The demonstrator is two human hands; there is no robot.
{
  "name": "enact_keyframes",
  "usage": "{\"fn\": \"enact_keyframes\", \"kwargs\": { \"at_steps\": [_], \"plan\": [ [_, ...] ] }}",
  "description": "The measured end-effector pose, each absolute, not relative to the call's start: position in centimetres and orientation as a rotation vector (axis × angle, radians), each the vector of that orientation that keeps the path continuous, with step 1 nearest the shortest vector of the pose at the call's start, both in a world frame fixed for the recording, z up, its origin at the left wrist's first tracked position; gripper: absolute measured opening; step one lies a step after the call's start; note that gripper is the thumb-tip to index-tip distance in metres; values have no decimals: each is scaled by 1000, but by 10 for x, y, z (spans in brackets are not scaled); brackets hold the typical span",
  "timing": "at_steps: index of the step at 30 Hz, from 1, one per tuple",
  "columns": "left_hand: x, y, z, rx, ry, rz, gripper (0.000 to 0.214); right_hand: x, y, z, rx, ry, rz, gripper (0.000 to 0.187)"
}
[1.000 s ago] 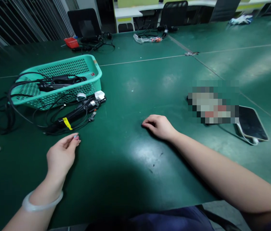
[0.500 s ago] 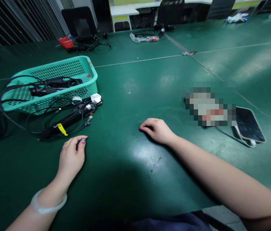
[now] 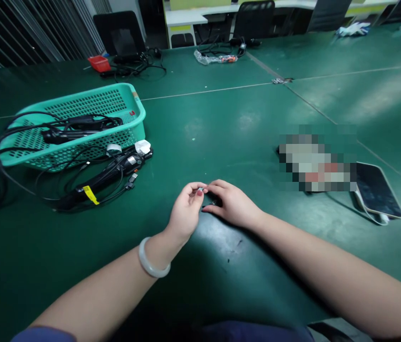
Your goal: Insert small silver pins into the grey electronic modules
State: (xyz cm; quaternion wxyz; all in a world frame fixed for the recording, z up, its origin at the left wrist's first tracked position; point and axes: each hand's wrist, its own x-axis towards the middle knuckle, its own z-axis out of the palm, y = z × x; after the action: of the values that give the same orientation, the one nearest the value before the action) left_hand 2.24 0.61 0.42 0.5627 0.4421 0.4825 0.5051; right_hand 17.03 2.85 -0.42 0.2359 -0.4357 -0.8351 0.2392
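My left hand (image 3: 185, 209), with a pale bangle (image 3: 148, 260) at the wrist, is closed. A small grey piece (image 3: 200, 189) shows between its thumb and forefinger; its kind is too small to make out. My right hand (image 3: 234, 203) meets it from the right, fingertips touching or almost touching the left fingers. The right thumb stands apart from the forefinger, lower down near the table. Whether a tiny thing lies inside the right fingers is hidden. Both hands are over the green table (image 3: 182, 142).
On the left stands a turquoise basket (image 3: 138, 111) holding black corded devices (image 3: 75, 135). Before it lies a black wand-like device (image 3: 104, 178) with a yellow tag and cables. A phone (image 3: 378, 187) with a white cable lies right, beside a blurred-out object (image 3: 317, 161). A red tray (image 3: 98, 63) sits far left.
My left hand has moved right, from near the black device to my right hand, carrying the small grey piece. My right thumb and forefinger have parted.
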Motion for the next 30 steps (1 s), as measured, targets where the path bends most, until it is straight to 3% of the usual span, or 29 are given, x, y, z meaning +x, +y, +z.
{"fn": "enact_keyframes", "kwargs": {
  "at_steps": [6, 21, 30],
  "plan": [
    [7, 16, -3, 816, 1040, 1276, 14, 161, 28, -7, -1115, -2384, 630, 13],
    [6, 20, -1, 760, 1120, 1198, 21, 162, 29, -6, -950, -2074, 730, 14],
    [7, 19, 0, 766, 1133, 1213, 27, 166, 25, -2, -903, -2128, 777, 25]
  ]
}}
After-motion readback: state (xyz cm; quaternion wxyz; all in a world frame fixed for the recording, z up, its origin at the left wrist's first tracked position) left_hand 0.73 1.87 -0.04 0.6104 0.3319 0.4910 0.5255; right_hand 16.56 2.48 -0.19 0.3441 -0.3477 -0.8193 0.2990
